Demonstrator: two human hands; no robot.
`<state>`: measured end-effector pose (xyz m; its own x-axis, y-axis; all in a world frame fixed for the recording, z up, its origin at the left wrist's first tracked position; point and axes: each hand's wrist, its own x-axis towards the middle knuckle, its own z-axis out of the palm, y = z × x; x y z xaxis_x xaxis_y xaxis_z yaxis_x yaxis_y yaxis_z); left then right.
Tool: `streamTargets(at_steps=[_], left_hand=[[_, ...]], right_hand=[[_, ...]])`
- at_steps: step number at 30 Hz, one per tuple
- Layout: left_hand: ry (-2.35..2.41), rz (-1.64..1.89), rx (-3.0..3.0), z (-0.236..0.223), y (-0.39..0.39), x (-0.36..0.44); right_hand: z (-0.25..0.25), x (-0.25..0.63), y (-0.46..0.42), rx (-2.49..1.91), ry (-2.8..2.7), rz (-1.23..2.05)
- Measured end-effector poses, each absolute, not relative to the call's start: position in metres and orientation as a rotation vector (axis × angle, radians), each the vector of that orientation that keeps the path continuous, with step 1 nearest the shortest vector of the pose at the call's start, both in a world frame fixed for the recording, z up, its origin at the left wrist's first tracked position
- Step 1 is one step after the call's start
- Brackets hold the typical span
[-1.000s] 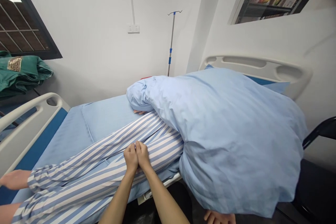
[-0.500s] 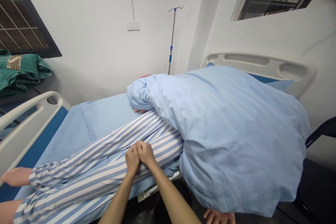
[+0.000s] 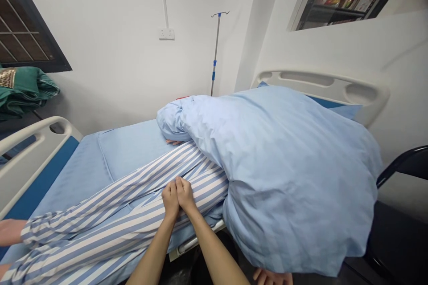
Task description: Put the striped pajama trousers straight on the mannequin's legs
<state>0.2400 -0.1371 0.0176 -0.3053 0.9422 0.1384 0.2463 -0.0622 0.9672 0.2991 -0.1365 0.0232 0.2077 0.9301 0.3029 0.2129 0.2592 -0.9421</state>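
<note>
My left hand (image 3: 170, 199) and my right hand (image 3: 185, 194) are closed side by side, knuckles touching, over the near thigh of the striped trousers (image 3: 130, 227). The curled fingers face away from me, so whatever they hold, if anything, is hidden. Blue-and-white stripes cover both legs of the figure lying on the bed, whose bare feet show at the left. A light blue quilt (image 3: 277, 156) covers the rest of the body. One hand (image 3: 272, 276) pokes out below the quilt's near edge, and some fingers (image 3: 174, 142) show at its far side.
The bed has a pale footboard (image 3: 40, 156) at left and a headboard (image 3: 334, 82) at right. Behind it stand a drip pole (image 3: 217, 40) and a wall socket (image 3: 166, 33). Green cloth (image 3: 26, 91) lies at far left. A black chair (image 3: 401, 218) is at right.
The view has shifted slightly, so the bed and quilt appear farther left. My hands stay closed together over the same thigh, with little visible movement.
</note>
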Motion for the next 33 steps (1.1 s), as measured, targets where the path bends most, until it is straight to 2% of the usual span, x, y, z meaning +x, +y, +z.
streamTargets(at_steps=[10,15,21,28,33], left_hand=[[1.624,1.321,1.477,0.014,-0.139,0.241],[1.593,1.337,1.402,0.023,-0.14,0.247],[1.438,1.477,1.22,0.046,-0.133,0.277],[1.575,1.399,1.354,0.023,-0.127,0.277],[1.54,1.341,1.475,0.018,-0.128,0.277]], right_hand=[[0.045,0.326,-0.136,-1.388,-1.676,0.499],[0.027,0.325,-0.135,-1.411,-1.616,0.489],[0.025,0.334,-0.13,-1.292,-1.338,0.648],[0.025,0.335,-0.129,-1.26,-1.266,0.685],[0.038,0.349,-0.129,-1.363,-1.525,0.585]])
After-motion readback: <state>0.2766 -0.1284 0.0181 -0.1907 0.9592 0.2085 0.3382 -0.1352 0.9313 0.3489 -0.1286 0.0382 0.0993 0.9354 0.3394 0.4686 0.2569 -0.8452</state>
